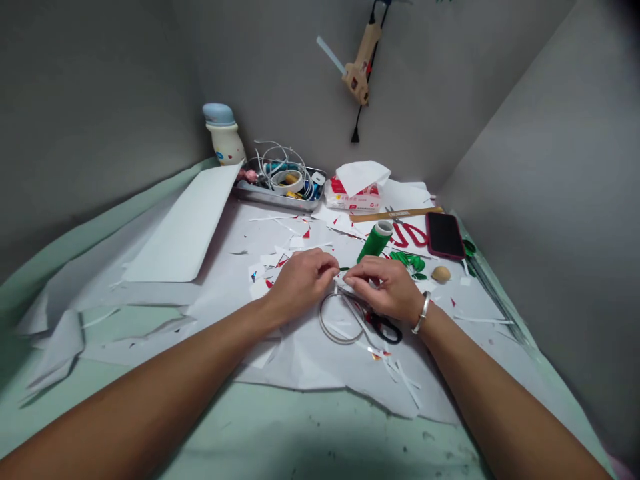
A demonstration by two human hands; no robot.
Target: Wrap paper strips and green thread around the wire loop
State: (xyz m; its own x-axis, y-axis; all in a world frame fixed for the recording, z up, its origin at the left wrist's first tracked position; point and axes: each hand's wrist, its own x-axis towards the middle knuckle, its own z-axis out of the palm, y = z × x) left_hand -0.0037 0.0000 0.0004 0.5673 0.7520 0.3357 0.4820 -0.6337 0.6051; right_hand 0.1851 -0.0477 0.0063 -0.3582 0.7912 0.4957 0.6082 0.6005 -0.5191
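Logged from my remote station, near to far: my left hand (pixel 300 283) and right hand (pixel 385 288) each pinch narrowly on one small white paper strip (pixel 346 285), held above the white paper sheet (pixel 310 353) mid-desk on the pale green desk (pixel 300 433). A silver bangle (pixel 421 313) circles the right wrist. Directly below lie a thin wire loop (pixel 340 320) and black-handled scissors (pixel 385 328). Right of the hands: green thread spool (pixel 375 241), green foil cut-outs (pixel 407 261), walnut (pixel 441 273), phone in a pink case (pixel 445 235). Along the far edge: wooden ruler (pixel 395 213), tissue packet (pixel 357 190), metal tray of cables (pixel 277 197), capped bottle (pixel 225 133). On the wall above: hot glue gun (pixel 360 63).
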